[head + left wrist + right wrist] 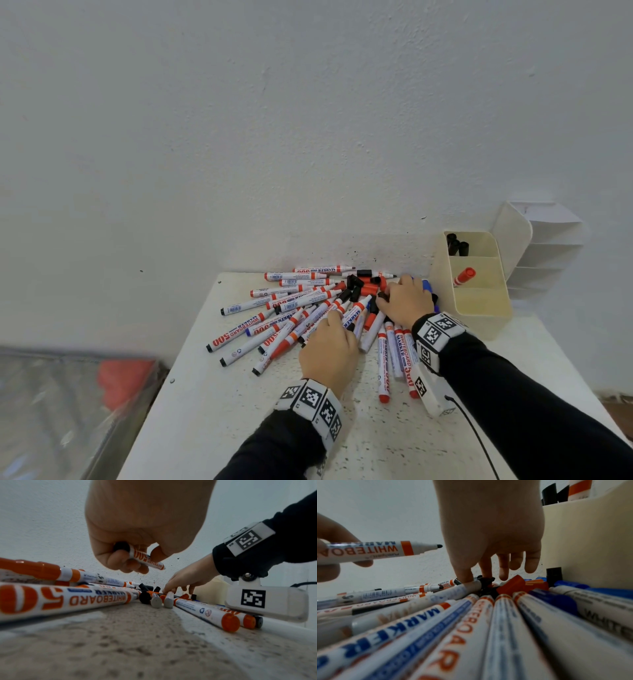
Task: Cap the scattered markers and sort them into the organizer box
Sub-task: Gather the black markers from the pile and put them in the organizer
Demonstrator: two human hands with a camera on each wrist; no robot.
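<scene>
Many white whiteboard markers [294, 315] lie in a fan-shaped pile on the white table [212, 428], most without caps. Loose black and red caps [363, 287] sit at the far end of the pile. My left hand [329, 349] grips one uncapped marker [145, 557] with a black tip [439, 546], lifted just above the pile. My right hand [406, 301] reaches down among the caps, thumb and forefinger pinching a black cap [485, 580]. The cream organizer box [479, 308] stands right of the pile, holding black-capped markers [457, 244] at the back and a red-capped marker [464, 277] in the middle compartment.
A white slotted file rack [541, 246] stands behind the box against the wall. A few blue markers [556, 599] lie beside the box. A black cable [476, 435] trails from my right wrist unit. Left of the table, lower down, lies something grey with a red patch [125, 380].
</scene>
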